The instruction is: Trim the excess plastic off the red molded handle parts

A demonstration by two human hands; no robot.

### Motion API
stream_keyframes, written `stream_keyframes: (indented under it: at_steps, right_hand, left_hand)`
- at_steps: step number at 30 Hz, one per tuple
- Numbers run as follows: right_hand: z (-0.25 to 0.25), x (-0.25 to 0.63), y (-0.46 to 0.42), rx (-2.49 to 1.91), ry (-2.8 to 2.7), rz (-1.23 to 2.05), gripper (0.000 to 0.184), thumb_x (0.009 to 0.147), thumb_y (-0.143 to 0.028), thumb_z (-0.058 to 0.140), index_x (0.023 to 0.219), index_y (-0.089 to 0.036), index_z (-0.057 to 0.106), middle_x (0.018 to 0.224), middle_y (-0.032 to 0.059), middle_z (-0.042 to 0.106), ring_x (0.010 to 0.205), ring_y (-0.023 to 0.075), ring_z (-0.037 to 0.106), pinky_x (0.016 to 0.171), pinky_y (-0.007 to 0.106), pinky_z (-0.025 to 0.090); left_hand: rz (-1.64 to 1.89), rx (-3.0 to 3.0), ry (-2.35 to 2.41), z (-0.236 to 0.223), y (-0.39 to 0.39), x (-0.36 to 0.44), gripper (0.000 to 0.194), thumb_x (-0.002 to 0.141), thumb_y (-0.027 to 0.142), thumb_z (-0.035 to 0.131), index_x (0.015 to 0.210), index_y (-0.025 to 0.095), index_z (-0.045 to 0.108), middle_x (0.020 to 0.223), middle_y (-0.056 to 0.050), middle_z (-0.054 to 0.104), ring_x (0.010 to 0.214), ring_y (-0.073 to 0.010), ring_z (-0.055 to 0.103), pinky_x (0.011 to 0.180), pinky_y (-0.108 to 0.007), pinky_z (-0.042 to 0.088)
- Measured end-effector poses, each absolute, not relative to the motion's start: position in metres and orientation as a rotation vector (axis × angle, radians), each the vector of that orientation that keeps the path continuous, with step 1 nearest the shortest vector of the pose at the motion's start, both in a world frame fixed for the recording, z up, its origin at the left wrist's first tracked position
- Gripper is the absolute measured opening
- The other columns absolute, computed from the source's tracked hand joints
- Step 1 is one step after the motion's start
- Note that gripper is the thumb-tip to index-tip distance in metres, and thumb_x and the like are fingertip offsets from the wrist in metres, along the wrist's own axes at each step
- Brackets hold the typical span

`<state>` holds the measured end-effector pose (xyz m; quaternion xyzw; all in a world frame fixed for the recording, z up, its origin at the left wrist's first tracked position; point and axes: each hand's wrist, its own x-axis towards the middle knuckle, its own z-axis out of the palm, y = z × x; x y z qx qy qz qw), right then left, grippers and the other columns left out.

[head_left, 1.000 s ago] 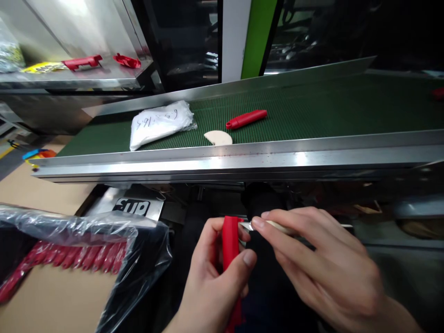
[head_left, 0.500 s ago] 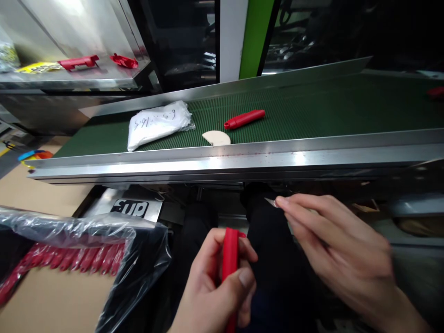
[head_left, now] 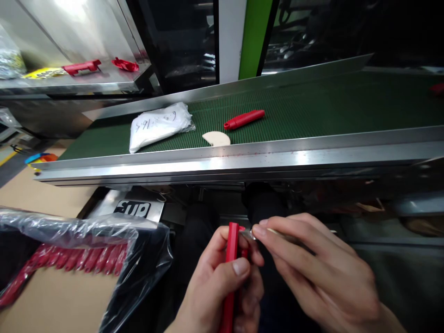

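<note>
My left hand (head_left: 217,284) is closed round a red plastic handle (head_left: 230,268), held upright below the conveyor's front rail. My right hand (head_left: 312,268) pinches a small knife with a pale handle and a thin metal blade (head_left: 248,234). The blade tip touches the top of the red handle. On the green conveyor belt (head_left: 312,111) lie another red handle (head_left: 243,119), a pale half-round piece (head_left: 216,138) and a white plastic bag with writing (head_left: 159,125).
A box lined with clear plastic (head_left: 86,231) at the lower left holds several red handles (head_left: 69,259). A steel shelf (head_left: 90,83) at the upper left carries two red parts and a yellow packet. The steel rail (head_left: 243,159) edges the belt.
My right hand had lifted the blade up and away from the red handle; now it has come back down, and the blade tip meets the handle's top again.
</note>
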<state>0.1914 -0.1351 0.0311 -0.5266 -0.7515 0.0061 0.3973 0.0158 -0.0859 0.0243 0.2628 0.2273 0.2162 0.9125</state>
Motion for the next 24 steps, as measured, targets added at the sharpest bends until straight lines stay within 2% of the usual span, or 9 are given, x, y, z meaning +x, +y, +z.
stream_keyframes:
  at_steps: [5, 10, 13, 16, 20, 24]
  right_hand:
    - [0.026, 0.196, -0.135, -1.316, -1.893, 0.03, 0.039, 0.084, 0.004, 0.055, 0.118, -0.012, 0.065, 0.105, 0.0108, 0.066, 0.096, 0.0188, 0.06, 0.076, 0.033, 0.053]
    - [0.017, 0.206, -0.133, -1.455, -1.727, 0.01, 0.044, 0.085, 0.003, 0.056, 0.122, -0.02, 0.063, 0.112, 0.0064, 0.066, 0.099, 0.0175, 0.062, 0.087, 0.035, 0.051]
    - [0.02, 0.207, -0.134, -1.448, -1.71, 0.079, 0.042, 0.084, 0.002, 0.057, 0.12, -0.018, 0.064, 0.113, 0.0066, 0.064, 0.1, 0.0162, 0.062, 0.086, 0.032, 0.052]
    - [0.028, 0.205, -0.136, -1.335, -1.84, 0.132, 0.041, 0.084, 0.005, 0.055, 0.12, -0.012, 0.064, 0.11, 0.01, 0.063, 0.101, 0.0177, 0.06, 0.082, 0.033, 0.051]
    - [0.03, 0.204, -0.136, -1.273, -1.969, 0.083, 0.038, 0.084, 0.004, 0.055, 0.116, -0.013, 0.065, 0.107, 0.0112, 0.063, 0.097, 0.0206, 0.058, 0.078, 0.038, 0.049]
    - [0.025, 0.207, -0.136, -1.26, -1.996, 0.075, 0.04, 0.086, -0.001, 0.055, 0.121, -0.018, 0.064, 0.112, 0.0097, 0.065, 0.1, 0.0215, 0.058, 0.08, 0.04, 0.048]
  left_hand:
    - [0.421, 0.546, 0.416, 0.019, -0.087, 0.015, 0.016, 0.093, 0.036, 0.055, 0.103, 0.024, 0.052, 0.062, 0.004, 0.048, 0.039, -0.0023, 0.029, 0.038, -0.01, 0.032]
    - [0.552, 0.53, 0.187, 0.006, -0.094, 0.019, 0.02, 0.084, 0.028, 0.07, 0.097, 0.019, 0.058, 0.092, -0.005, 0.063, 0.055, -0.0034, 0.052, 0.049, -0.01, 0.04]
    - [0.545, 0.401, 0.201, 0.004, -0.094, 0.021, 0.02, 0.091, 0.032, 0.057, 0.104, 0.017, 0.059, 0.095, -0.01, 0.066, 0.056, -0.0088, 0.06, 0.047, -0.013, 0.044]
    - [0.491, 0.269, 0.235, 0.007, -0.09, 0.019, 0.032, 0.095, 0.037, 0.043, 0.108, 0.014, 0.062, 0.084, -0.014, 0.07, 0.053, -0.012, 0.061, 0.049, -0.017, 0.048]
    - [0.432, 0.209, 0.283, 0.004, -0.091, 0.012, 0.038, 0.093, 0.038, 0.044, 0.105, 0.009, 0.065, 0.066, -0.012, 0.068, 0.044, -0.0123, 0.056, 0.043, -0.016, 0.04]
    - [0.41, 0.212, 0.311, -0.006, -0.097, 0.004, 0.045, 0.095, 0.042, 0.037, 0.102, 0.008, 0.066, 0.056, -0.01, 0.063, 0.042, -0.0136, 0.053, 0.041, -0.018, 0.037]
